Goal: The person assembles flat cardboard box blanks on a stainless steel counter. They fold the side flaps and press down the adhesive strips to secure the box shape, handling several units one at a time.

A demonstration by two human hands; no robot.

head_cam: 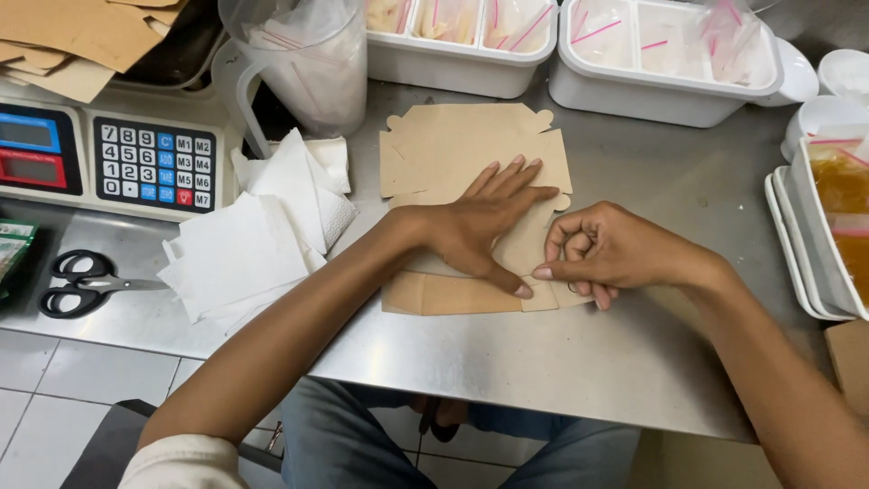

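Your left hand [484, 226] presses flat, fingers spread, on the unfolded brown cardboard box blank [453, 149] lying on the steel table [634, 335]. Your right hand [602, 254] pinches the blank's lower corner flap.

Steel worktable [561, 362]; white tiled floor [36, 362] below.
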